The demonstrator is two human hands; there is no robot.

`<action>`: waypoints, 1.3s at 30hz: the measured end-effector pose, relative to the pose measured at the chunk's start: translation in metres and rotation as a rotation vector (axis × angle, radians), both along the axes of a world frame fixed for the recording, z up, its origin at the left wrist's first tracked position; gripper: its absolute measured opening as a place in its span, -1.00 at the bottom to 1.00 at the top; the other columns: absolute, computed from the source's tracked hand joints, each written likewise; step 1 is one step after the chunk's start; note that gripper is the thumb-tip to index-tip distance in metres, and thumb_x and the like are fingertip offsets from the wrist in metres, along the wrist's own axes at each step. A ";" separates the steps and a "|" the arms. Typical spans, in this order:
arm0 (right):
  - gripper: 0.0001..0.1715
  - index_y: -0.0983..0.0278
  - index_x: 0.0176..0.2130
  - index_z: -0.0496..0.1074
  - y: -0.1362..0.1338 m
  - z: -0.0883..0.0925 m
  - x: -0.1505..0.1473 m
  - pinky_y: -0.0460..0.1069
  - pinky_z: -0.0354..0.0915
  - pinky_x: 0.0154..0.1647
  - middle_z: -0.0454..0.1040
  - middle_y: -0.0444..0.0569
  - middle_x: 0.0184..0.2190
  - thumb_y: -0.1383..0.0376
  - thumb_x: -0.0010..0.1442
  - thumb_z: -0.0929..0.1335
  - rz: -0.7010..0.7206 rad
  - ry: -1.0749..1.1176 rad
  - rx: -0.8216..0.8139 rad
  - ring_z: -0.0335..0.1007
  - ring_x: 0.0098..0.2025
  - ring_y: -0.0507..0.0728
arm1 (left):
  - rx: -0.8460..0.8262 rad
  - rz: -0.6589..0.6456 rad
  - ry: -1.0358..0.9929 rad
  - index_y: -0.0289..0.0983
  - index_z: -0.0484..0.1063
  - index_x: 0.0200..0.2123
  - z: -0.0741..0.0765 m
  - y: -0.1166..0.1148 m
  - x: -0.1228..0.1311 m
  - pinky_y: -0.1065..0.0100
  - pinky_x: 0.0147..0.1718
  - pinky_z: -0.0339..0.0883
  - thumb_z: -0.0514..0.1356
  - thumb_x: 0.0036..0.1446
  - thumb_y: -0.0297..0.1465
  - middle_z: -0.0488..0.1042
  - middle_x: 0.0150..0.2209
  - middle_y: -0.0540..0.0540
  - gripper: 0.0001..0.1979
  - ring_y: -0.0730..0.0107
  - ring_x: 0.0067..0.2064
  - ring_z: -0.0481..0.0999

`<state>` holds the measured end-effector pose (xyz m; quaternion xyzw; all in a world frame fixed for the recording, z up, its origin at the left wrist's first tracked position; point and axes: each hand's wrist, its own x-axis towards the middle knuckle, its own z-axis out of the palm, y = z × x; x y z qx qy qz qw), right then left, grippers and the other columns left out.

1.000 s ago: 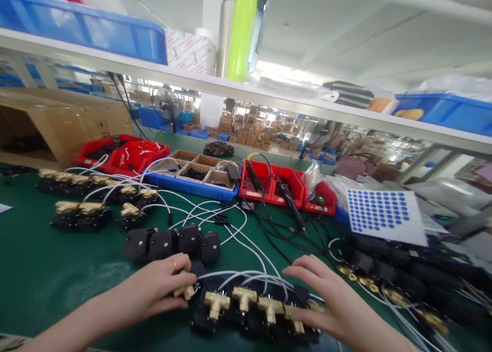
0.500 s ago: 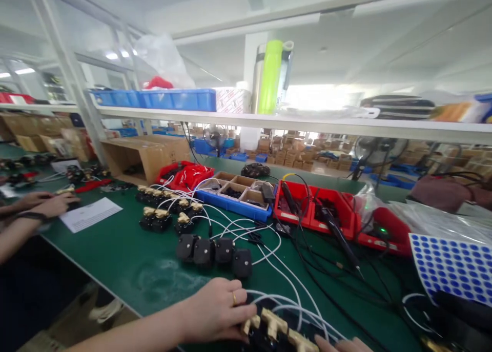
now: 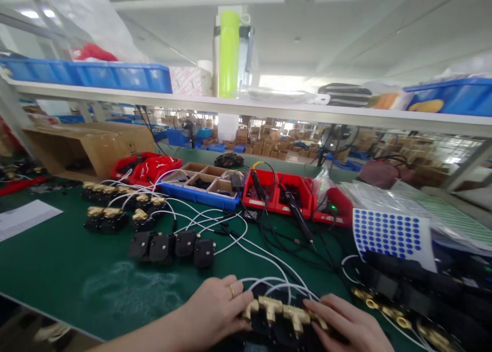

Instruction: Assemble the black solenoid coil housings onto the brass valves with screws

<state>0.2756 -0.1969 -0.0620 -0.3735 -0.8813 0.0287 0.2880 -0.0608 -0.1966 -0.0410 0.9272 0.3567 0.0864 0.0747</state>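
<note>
Several black units with brass T-shaped fittings [image 3: 271,307] stand in a row at the bottom centre, white cables running up behind them. My left hand [image 3: 215,308], a ring on one finger, is closed on the left end of this row. On the right end my right hand [image 3: 344,321] presses, its fingers bent round the last brass fitting. The lower parts of the units are cut off or in shadow. Just beyond my left hand, black square housings [image 3: 161,247] lie in a line. Further back sit more brass-topped units [image 3: 111,213] with white cables.
Blue divided tray [image 3: 200,194] and red bins [image 3: 294,195] line the back, with a black pen-like tool [image 3: 298,213] across one bin. To the right lie a blue-dot sticker sheet [image 3: 392,234] and more black-and-brass units [image 3: 403,295]. A shelf [image 3: 261,106] spans above.
My view has turned right, so the bench items appear further left and the neighbouring person's hands are out of sight. My right hand now shows more fully; both hands stay at the row.
</note>
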 end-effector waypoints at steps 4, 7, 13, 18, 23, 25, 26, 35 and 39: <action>-0.63 0.17 -0.06 0.62 0.024 0.011 0.002 -0.07 0.37 -0.32 0.57 0.00 -0.30 0.13 0.31 0.29 -0.148 0.098 -0.449 0.51 -0.33 0.08 | -0.245 0.039 -0.046 -0.19 0.48 -0.06 0.018 0.053 0.015 0.29 -0.30 0.16 0.18 0.28 -0.07 0.51 -0.18 -0.14 -0.65 0.13 -0.15 0.45; -0.60 0.25 -0.14 0.65 0.050 0.014 0.002 0.00 0.36 -0.22 0.61 0.04 -0.28 0.10 0.23 0.33 -0.182 0.160 -0.645 0.51 -0.27 0.16 | -0.375 -0.036 -0.085 -0.19 0.52 -0.10 0.029 0.094 0.020 0.33 -0.26 0.18 0.18 0.27 -0.07 0.53 -0.20 -0.09 -0.66 0.17 -0.15 0.46; -0.69 0.32 -0.30 0.63 0.090 0.005 0.005 -0.03 0.35 -0.27 0.62 -0.05 -0.37 0.18 0.23 0.35 -0.146 0.186 -0.816 0.51 -0.30 0.14 | -0.618 -0.097 -0.121 -0.25 0.57 -0.15 0.026 0.150 0.026 0.41 -0.22 0.25 0.10 0.26 0.04 0.58 -0.20 -0.06 -0.51 0.23 -0.16 0.51; -0.62 0.36 -0.26 0.50 0.120 -0.008 0.008 0.02 0.45 -0.19 0.52 -0.12 -0.34 0.07 0.33 0.38 -0.099 0.131 -0.959 0.49 -0.29 0.07 | -0.695 -0.083 -0.114 -0.24 0.58 -0.16 0.014 0.175 0.027 0.40 -0.12 0.30 0.02 0.25 0.15 0.62 -0.12 -0.08 -0.39 0.23 -0.09 0.54; -0.63 0.36 -0.13 0.47 0.148 -0.023 0.014 0.05 0.48 -0.15 0.51 -0.07 -0.21 0.07 0.34 0.37 -0.139 0.064 -1.056 0.50 -0.20 0.10 | -0.670 -0.044 -0.065 -0.25 0.57 -0.24 0.010 0.191 0.020 0.32 -0.11 0.33 0.07 0.25 0.12 0.61 -0.22 -0.07 -0.43 0.25 -0.16 0.54; -0.61 0.36 -0.09 0.46 0.154 -0.028 0.015 0.06 0.48 -0.14 0.51 -0.05 -0.16 0.06 0.35 0.36 -0.200 0.050 -1.062 0.50 -0.17 0.12 | -0.661 -0.020 -0.030 -0.29 0.54 -0.27 0.010 0.197 0.016 0.24 -0.13 0.37 0.08 0.28 0.08 0.58 -0.28 -0.06 -0.46 0.27 -0.21 0.54; -0.60 0.35 -0.07 0.46 0.156 -0.029 0.015 0.07 0.48 -0.13 0.51 -0.04 -0.15 0.06 0.36 0.35 -0.235 0.042 -1.060 0.50 -0.16 0.12 | -0.659 -0.007 -0.007 -0.30 0.52 -0.30 0.009 0.200 0.015 0.22 -0.16 0.39 0.08 0.30 0.06 0.56 -0.32 -0.04 -0.47 0.28 -0.25 0.54; -0.66 0.37 -0.19 0.52 0.135 0.032 0.005 0.13 0.39 0.02 0.51 0.01 -0.21 0.14 0.38 0.31 -0.445 0.027 -0.708 0.47 -0.14 0.16 | -0.511 0.039 0.029 -0.30 0.50 -0.23 0.015 0.209 0.022 0.14 -0.08 0.41 0.16 0.32 -0.13 0.54 -0.24 -0.08 -0.67 0.27 -0.19 0.53; -0.57 0.15 0.10 0.47 0.080 0.065 -0.023 0.04 0.26 0.22 0.44 -0.02 0.08 0.11 0.27 0.41 -0.266 0.084 -0.535 0.38 0.12 0.17 | -0.419 0.051 -0.109 -0.22 0.50 -0.04 0.042 0.176 0.013 0.25 0.08 0.28 -0.01 0.37 -0.07 0.53 -0.02 -0.10 -0.57 0.19 0.03 0.48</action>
